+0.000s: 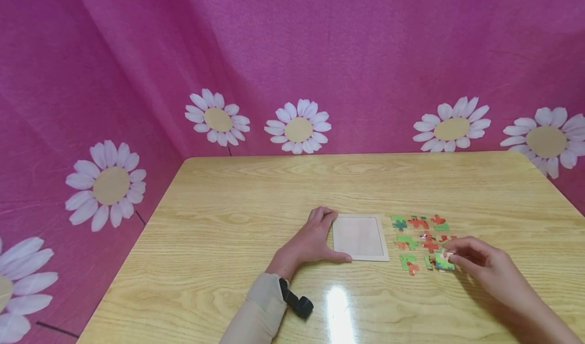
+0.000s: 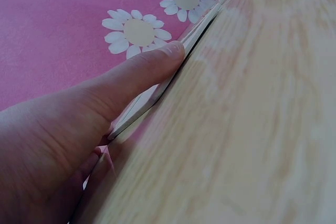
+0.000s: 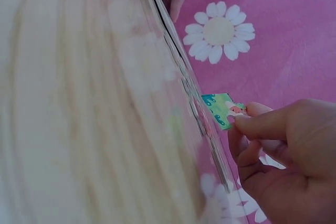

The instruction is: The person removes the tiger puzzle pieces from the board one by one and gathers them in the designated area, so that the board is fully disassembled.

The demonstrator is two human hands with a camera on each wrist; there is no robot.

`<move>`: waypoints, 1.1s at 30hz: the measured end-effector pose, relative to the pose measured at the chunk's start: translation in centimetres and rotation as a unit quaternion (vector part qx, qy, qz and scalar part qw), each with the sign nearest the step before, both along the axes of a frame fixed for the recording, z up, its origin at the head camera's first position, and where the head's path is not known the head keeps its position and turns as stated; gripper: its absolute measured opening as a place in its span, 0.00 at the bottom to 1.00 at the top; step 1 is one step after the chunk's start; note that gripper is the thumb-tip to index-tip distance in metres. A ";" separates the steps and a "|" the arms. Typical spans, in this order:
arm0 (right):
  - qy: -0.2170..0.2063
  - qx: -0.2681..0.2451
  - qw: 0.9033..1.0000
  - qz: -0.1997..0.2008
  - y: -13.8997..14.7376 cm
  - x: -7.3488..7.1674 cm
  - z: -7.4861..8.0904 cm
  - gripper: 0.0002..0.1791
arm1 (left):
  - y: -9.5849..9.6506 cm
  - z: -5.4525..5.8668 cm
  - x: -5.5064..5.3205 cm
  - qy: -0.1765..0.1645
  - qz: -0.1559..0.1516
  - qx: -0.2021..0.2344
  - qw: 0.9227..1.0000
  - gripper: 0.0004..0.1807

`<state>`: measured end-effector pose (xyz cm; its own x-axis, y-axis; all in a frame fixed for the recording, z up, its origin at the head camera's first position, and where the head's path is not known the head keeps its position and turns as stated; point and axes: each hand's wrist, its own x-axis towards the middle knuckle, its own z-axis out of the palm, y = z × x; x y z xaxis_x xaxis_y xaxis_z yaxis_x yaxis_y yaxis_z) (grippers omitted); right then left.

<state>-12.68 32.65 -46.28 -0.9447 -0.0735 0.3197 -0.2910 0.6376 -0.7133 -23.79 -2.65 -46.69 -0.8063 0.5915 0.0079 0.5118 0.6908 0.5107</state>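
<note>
A square puzzle tray (image 1: 359, 237) with a pale rim lies on the table, its recess bare. My left hand (image 1: 312, 238) grips it from the left side, fingers at the far corner and thumb on the near edge. In the left wrist view the thumb (image 2: 157, 61) presses on the tray's rim. Between thumb and fingertips, my right hand (image 1: 491, 268) pinches a green puzzle piece (image 3: 219, 109) with a pink-and-white figure, raised over the loose pieces. Several green and red puzzle pieces (image 1: 408, 263) lie in rough rows right of the tray, some partly hidden by the right hand.
The wooden table (image 1: 256, 201) reaches back to a pink curtain (image 1: 347, 54) printed with white daisies. A black strap with a small round part (image 1: 299, 303) sits on the left wrist over the sleeve. Light glares off the table's near part.
</note>
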 end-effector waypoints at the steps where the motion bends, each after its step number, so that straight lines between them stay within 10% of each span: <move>1: -0.001 -0.001 1.000 0.002 0.1 0.1 0.0 0.10 | 0.0 0.0 0.0 0.000 0.000 0.000 1.000 0.59; 33: -0.016 0.004 1.000 -0.013 3.0 0.5 -0.9 0.08 | 0.0 0.0 0.0 -0.006 0.004 0.000 1.000 0.59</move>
<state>-12.19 35.61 -47.17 -0.9559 -0.0518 0.2892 -0.2519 0.6510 -0.7160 -23.75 -2.67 -46.66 -0.8112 0.5848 -0.0014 0.5000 0.6950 0.5167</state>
